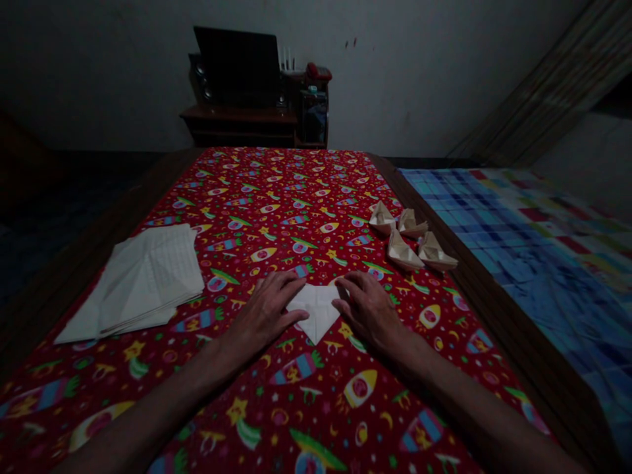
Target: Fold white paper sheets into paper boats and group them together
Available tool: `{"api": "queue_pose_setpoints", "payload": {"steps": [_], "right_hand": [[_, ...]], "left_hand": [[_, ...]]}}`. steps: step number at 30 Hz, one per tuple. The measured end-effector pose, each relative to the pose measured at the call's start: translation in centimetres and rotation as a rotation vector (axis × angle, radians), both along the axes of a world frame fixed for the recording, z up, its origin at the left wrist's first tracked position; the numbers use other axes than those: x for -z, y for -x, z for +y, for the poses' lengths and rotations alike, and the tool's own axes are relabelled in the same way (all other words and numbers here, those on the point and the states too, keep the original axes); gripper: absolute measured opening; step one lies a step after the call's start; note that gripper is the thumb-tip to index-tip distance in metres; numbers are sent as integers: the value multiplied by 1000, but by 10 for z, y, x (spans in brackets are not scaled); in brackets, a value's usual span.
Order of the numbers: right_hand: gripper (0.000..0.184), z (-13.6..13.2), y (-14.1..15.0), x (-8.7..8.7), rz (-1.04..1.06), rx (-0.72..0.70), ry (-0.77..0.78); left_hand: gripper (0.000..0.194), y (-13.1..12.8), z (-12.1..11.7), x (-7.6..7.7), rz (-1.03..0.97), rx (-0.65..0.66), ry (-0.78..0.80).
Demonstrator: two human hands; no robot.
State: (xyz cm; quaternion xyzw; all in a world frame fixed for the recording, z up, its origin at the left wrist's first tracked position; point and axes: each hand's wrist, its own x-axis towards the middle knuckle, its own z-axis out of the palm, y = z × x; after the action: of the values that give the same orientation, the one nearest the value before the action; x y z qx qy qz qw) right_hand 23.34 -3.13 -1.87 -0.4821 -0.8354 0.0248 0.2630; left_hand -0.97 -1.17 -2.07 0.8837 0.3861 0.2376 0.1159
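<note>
A small piece of white paper folded to a downward-pointing shape (316, 313) lies flat on the patterned red cloth, its tip toward me. My left hand (270, 303) has its thumb and fingertips on the paper's left corner. At the opposite corner, the fingers of my right hand (369, 304) are bent onto the paper, and that corner is hidden under them. Both hands grip the paper at its sides. To the right, several folded paper boats (403, 250) stand grouped. A stack of creased white sheets (153, 276) lies to the left.
The red cloth (296, 388) covers a long table with brown edges (474, 283). Beyond its far end stand a dark monitor (239, 66) and a wooden desk (237, 118). Blue checked bedding (498, 230) spreads out on the right.
</note>
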Motion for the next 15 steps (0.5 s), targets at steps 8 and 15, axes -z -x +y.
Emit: {"api": "queue_pose_setpoints", "payload": {"steps": [8,15], "right_hand": [[17,-1,0,1,24,-9,12],[29,-2,2,-3,3,27,56]], "left_hand": [[37,-4,0,-4,-61,-25,59],[51,-5,5,-2,-39,-76,73]]}}
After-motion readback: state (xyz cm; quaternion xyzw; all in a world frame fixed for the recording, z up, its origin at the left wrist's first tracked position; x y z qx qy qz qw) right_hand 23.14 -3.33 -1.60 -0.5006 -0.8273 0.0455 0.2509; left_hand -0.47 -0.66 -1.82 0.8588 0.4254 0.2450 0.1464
